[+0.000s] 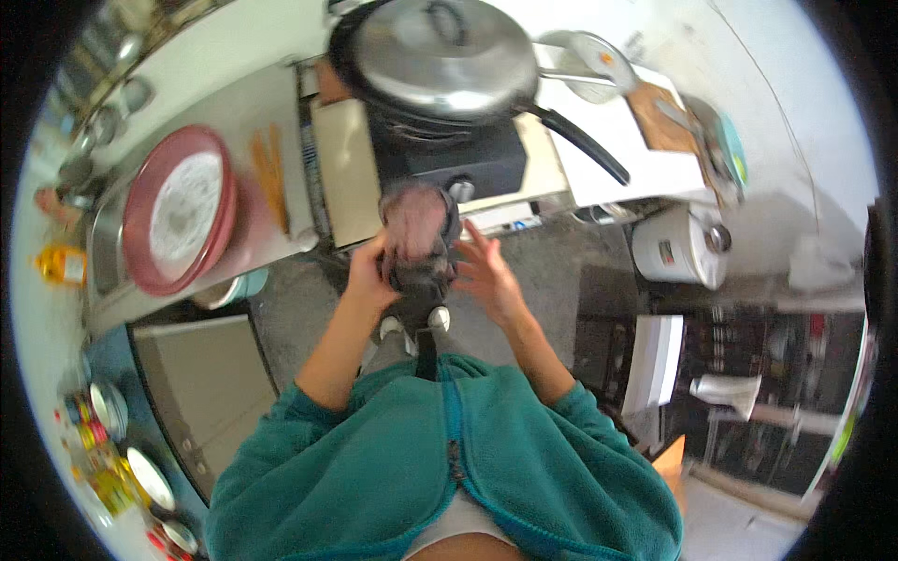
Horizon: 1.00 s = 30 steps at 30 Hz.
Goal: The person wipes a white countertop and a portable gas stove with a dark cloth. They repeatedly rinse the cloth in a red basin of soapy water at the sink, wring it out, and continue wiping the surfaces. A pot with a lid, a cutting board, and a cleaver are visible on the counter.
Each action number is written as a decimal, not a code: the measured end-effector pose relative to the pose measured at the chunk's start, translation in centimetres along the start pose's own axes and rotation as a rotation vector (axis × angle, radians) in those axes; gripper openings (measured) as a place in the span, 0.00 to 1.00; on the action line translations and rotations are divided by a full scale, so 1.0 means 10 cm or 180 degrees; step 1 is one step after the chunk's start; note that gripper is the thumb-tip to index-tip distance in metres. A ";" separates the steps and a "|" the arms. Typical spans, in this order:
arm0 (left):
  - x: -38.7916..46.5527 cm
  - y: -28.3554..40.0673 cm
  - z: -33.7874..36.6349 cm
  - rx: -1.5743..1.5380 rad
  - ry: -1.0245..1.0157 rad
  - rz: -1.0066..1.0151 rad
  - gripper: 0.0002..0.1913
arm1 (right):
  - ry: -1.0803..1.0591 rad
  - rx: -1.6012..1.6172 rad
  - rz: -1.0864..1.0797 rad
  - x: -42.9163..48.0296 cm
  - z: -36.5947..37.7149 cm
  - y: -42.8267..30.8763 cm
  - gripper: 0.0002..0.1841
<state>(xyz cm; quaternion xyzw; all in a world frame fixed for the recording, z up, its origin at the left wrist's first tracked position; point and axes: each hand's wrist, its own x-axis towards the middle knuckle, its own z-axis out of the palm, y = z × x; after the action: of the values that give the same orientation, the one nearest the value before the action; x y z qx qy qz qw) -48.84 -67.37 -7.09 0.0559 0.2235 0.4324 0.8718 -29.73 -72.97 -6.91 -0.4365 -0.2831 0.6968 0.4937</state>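
A dark cloth bundle [419,242] with a pinkish patch on top hangs in front of the stove, blurred by motion. On its left side my left hand [370,275] grips it, the thumb along the edge. My right hand [490,275] is beside the bundle's right edge with fingers spread; whether the fingertips touch it cannot be told. Beyond the hands a black gas stove [449,165] carries a large black pan with a long handle [586,147], covered by a shiny metal lid [449,59].
Left of the stove, a red plastic basin [228,203] of foamy water stands by the steel sink [109,245]. Chopsticks [269,172] lie on that counter. At right are a wooden cutting board [659,116], a white bucket [673,245] and a dark shelf [772,357].
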 end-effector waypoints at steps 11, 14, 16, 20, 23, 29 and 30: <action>0.68 -1.36 0.54 0.1845 -0.0233 -0.0483 0.16 | 0.0811 0.1743 0.0386 -0.40 -1.17 -0.26 0.27; 1.12 -1.86 0.78 0.1405 -0.0533 -0.0169 0.18 | 0.0705 0.1577 0.0099 -0.50 -1.95 -0.62 0.26; 1.40 -2.15 0.96 0.0772 -0.0309 -0.0301 0.20 | 0.1318 0.1549 0.0028 -0.59 -2.44 -0.94 0.19; 1.94 -2.61 1.34 0.0146 -0.0274 -0.0503 0.24 | 0.1076 0.1785 -0.0070 -0.65 -3.06 -1.55 0.18; 2.27 -2.68 1.52 0.0146 -0.0159 -0.0341 0.25 | 0.0750 0.1482 -0.0085 -0.40 -3.39 -1.90 0.19; 2.89 -2.76 1.76 -0.0622 -0.0005 -0.0271 0.26 | 0.1337 0.1058 0.0240 0.34 -4.10 -2.12 0.13; 3.03 -2.79 1.80 -0.0734 -0.0055 -0.0229 0.25 | 0.1342 0.0955 0.0340 0.38 -4.19 -2.15 0.12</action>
<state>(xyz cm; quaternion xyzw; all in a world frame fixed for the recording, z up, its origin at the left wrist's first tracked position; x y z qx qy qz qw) -4.64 -59.33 -9.41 -0.0490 0.1666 0.4231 0.8893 16.46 -63.35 -9.62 -0.5082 -0.0441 0.6498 0.5635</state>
